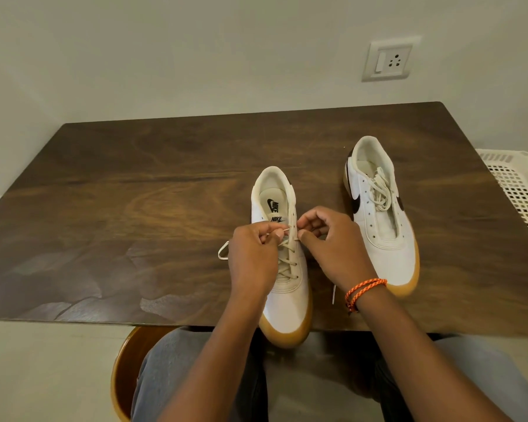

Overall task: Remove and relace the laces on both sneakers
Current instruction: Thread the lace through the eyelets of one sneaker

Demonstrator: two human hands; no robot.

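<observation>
So the near sneaker [282,269] sits mid-table [135,193], toe at 6 o'clock, heel at 12. Left hand [252,257] pinches the lace [282,230] tip, pointing it toward 3 o'clock at the eyelet row. Right hand [329,239] looks like it's pinching that eyelet flap, hard to tell. Other sneaker [381,214] sits at 2 o'clock, lace loose on it.

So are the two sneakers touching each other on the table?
Apart. The head view shows dark table between the near sneaker and the far sneaker, with the right hand in that gap.
</observation>
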